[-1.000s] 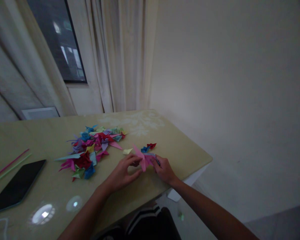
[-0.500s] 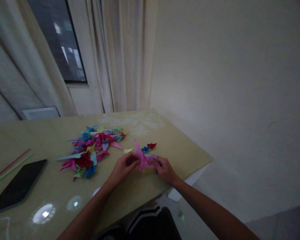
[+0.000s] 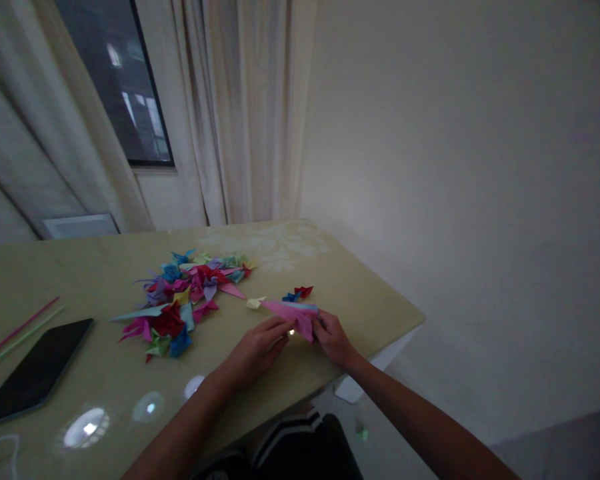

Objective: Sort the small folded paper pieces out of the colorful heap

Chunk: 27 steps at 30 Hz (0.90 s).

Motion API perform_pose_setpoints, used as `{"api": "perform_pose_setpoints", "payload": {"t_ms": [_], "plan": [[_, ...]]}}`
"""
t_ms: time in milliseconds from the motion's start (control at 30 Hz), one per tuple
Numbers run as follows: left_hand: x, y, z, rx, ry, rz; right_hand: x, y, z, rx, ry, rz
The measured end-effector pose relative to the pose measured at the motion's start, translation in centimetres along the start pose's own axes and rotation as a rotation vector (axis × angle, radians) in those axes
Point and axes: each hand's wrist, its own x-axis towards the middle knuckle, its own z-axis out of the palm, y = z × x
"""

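I am watching both hands working at the near right corner of the table (image 3: 360, 293). The right hand (image 3: 333, 337) is curling its fingers and pinching the right end of the pink folded paper (image 3: 290, 312), so it is gripping the sheet. The left hand (image 3: 257, 347) is lying mostly open, its fingers stretching forward and their tips touching the near edge of the same paper; I cannot tell whether it is pressing or only resting. The paper is lying nearly flat on the table between the two hands, its long point reaching away to the left, beyond the left hand's fingertips.

Just past that point a small yellow piece (image 3: 255, 303) is sitting, and just beyond the right hand two small folded pieces, red and blue (image 3: 298, 293), are lying together. Farther out and left of the left hand a pile of coloured folded papers (image 3: 185, 297) is spreading over the table. Well to the left of the left forearm a dark phone (image 3: 35, 373) is lying flat, with two thin straws (image 3: 23, 330) beyond it.
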Motion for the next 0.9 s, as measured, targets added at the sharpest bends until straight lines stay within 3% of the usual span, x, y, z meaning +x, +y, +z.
{"api": "perform_pose_setpoints", "payload": {"t_ms": [133, 233, 500, 667, 800, 900], "plan": [[-0.4, 0.0, 0.3, 0.17, -0.05, 0.016, -0.1, 0.1, 0.1, -0.02, -0.017, 0.026], [-0.4, 0.2, 0.4, 0.158, -0.086, 0.013, -0.2, 0.1, 0.2, 0.013, -0.039, 0.04], [-0.4, 1.6, 0.7, -0.273, -0.104, -0.12, 0.0, 0.0, 0.1, 0.019, -0.018, 0.001], [-0.7, 2.6, 0.5, -0.366, -0.144, -0.219, -0.3, -0.1, -0.1, 0.066, -0.03, 0.039], [-0.6, 2.6, 0.8, -0.348, -0.126, -0.194, -0.4, -0.4, -0.3, 0.02, -0.063, -0.021], [-0.3, 1.8, 0.9, -0.209, -0.009, -0.117, -0.4, -0.4, -0.2, -0.046, -0.034, -0.002]]}}
